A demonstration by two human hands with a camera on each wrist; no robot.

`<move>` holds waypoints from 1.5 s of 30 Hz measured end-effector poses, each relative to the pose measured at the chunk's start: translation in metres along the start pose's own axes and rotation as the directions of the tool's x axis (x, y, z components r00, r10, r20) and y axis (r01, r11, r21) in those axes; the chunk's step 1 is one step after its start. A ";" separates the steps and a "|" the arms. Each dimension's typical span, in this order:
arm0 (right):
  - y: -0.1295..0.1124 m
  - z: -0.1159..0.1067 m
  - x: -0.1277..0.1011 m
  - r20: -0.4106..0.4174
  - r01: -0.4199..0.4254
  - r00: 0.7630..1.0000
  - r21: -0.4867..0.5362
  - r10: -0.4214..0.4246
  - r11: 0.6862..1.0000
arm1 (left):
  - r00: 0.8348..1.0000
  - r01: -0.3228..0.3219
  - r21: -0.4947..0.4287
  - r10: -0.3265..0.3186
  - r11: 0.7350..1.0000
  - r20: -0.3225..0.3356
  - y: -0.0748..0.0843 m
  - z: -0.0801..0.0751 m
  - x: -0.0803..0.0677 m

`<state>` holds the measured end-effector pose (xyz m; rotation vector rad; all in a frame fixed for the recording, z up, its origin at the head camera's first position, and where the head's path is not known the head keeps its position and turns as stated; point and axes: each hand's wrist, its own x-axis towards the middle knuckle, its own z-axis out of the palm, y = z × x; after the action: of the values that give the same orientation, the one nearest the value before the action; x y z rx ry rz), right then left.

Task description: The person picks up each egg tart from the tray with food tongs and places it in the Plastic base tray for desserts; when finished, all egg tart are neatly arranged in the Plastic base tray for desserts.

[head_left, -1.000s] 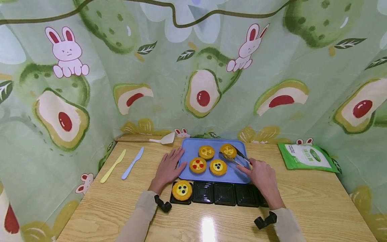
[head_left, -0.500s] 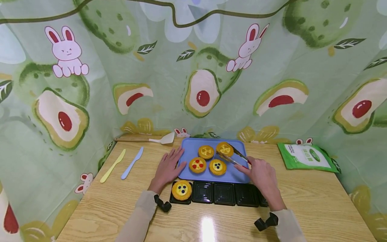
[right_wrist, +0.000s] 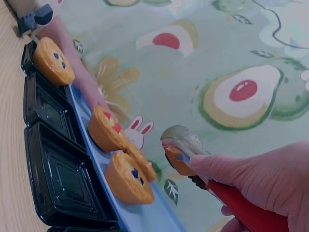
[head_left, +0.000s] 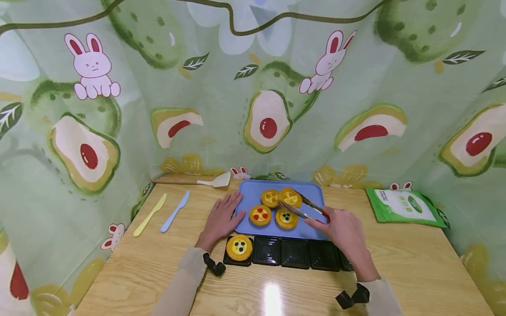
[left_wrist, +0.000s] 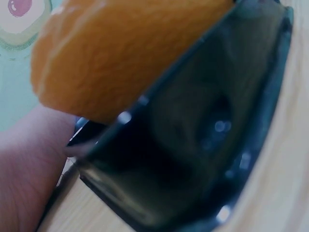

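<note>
My right hand (head_left: 345, 228) grips red-handled metal tongs (right_wrist: 251, 208), whose tips clasp a tart with wedge-shaped topping (head_left: 290, 198). In the right wrist view this tart appears raised off the blue tray (head_left: 253, 188). Three more tarts lie on the tray: a wedge-topped one (head_left: 269, 197), one with red pieces (head_left: 260, 215) and one with dark berries (head_left: 286, 218). Over the tray's left edge rests my left hand (head_left: 220, 217), fingers straight. Close to its wrist, a berry tart (head_left: 239, 247) sits in a black compartment, which fills the left wrist view.
Several black square compartments (head_left: 294, 253) stand in a row along the tray's front. A yellow knife (head_left: 150, 216), a blue knife (head_left: 175, 211) and a white spatula (head_left: 217, 180) lie to the left. On the right lies a green packet (head_left: 405, 206). A patterned cloth hangs behind.
The tongs have carried the clasped tart leftward, and in the head view it now overlaps the neighbouring tarts. My left hand has stayed on the tray's edge.
</note>
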<state>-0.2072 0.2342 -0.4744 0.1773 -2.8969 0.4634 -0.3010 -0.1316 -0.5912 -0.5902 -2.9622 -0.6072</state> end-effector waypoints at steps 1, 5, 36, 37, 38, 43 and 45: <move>-0.001 -0.002 -0.002 0.005 0.003 1.000 -0.001 -0.003 1.000 | 1.000 0.004 0.002 -0.004 1.000 0.009 0.001 0.000 -0.001; -0.006 -0.006 -0.010 0.025 0.038 0.999 -0.018 -0.037 0.999 | 1.000 0.002 -0.007 -0.002 1.000 0.003 0.004 -0.001 -0.004; -0.040 0.019 -0.062 0.190 0.166 0.967 0.024 -0.167 0.986 | 0.999 -0.025 -0.008 0.025 1.000 -0.034 0.001 -0.002 -0.001; -0.040 0.020 -0.062 0.192 0.165 0.967 0.017 -0.165 0.986 | 0.999 -0.024 -0.010 0.024 1.000 -0.034 0.001 -0.002 -0.001; -0.040 0.020 -0.062 0.191 0.164 0.968 0.009 -0.163 0.986 | 0.999 -0.026 -0.014 0.025 1.000 -0.038 0.001 -0.002 -0.001; -0.041 0.020 -0.062 0.186 0.153 0.971 -0.006 -0.149 0.988 | 0.999 -0.024 -0.014 0.024 1.000 -0.042 0.002 -0.002 -0.001; -0.041 0.019 -0.063 0.182 0.151 0.972 -0.008 -0.147 0.989 | 0.999 -0.022 -0.012 0.021 1.000 -0.042 0.001 -0.002 -0.001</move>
<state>-0.1436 0.1948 -0.4937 0.4528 -3.0339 0.4095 -0.3000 -0.1313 -0.5894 -0.6023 -2.9116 -0.6290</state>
